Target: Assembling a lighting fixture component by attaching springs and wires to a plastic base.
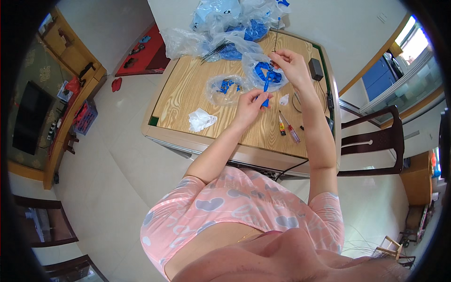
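My left hand (249, 108) is closed around a slim blue plastic piece (266, 87) that points up and away from me. Farther off and to the right, my right hand (290, 65) pinches a thin dark rod (276, 40) with a small blue tip at its top. A dark, coiled-looking section shows just below those fingers, over an open clear bag (253, 58) of blue parts. Nearer my left hand lies another clear bag (213, 91) with small blue and yellowish pieces. A bundle of black rods (220, 49) rests at the table's far left.
Full plastic bags (225, 21) crowd the table's far edge. Crumpled white tissue (202, 120) lies at the left. Near the right side are a yellow-and-black tube (282, 128), a screwdriver (293, 134) and a black box (315, 69) with cords. A dark chair (376, 141) stands right of the table.
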Demonstrator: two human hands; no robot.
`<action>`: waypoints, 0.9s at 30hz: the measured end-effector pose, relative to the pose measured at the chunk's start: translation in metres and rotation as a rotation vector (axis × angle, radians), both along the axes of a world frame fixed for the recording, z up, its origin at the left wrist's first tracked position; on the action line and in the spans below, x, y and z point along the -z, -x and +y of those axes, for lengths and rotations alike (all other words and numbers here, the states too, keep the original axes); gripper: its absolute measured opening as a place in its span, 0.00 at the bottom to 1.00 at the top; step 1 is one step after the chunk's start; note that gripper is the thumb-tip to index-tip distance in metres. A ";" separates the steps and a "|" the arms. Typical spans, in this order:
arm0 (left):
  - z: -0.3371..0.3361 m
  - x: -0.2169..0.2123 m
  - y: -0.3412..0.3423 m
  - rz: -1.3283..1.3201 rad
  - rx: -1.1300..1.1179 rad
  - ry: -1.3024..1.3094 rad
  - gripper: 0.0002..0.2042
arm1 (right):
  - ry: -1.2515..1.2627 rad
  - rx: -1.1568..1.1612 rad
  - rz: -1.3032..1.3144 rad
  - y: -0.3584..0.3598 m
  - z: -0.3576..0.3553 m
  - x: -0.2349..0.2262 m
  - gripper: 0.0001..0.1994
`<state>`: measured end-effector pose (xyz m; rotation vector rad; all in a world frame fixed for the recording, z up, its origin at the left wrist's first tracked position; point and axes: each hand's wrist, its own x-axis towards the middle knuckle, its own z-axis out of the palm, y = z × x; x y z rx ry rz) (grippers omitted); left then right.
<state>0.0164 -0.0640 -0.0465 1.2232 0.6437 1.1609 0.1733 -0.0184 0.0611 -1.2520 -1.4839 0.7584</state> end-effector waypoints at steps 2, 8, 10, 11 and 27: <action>-0.001 -0.007 0.004 -0.019 0.047 0.025 0.12 | -0.003 0.012 0.016 0.001 -0.001 0.001 0.16; -0.007 -0.019 0.009 -0.059 0.113 0.100 0.13 | 0.010 0.019 0.079 0.005 -0.002 0.002 0.16; -0.007 -0.019 0.010 -0.063 0.128 0.114 0.13 | 0.020 0.003 0.096 0.006 -0.002 0.003 0.16; -0.007 -0.017 0.011 -0.072 0.143 0.115 0.13 | 0.024 0.014 0.086 0.007 -0.002 0.004 0.15; -0.005 -0.017 0.014 -0.083 0.228 0.208 0.12 | -0.056 0.137 -0.104 0.018 -0.005 -0.001 0.19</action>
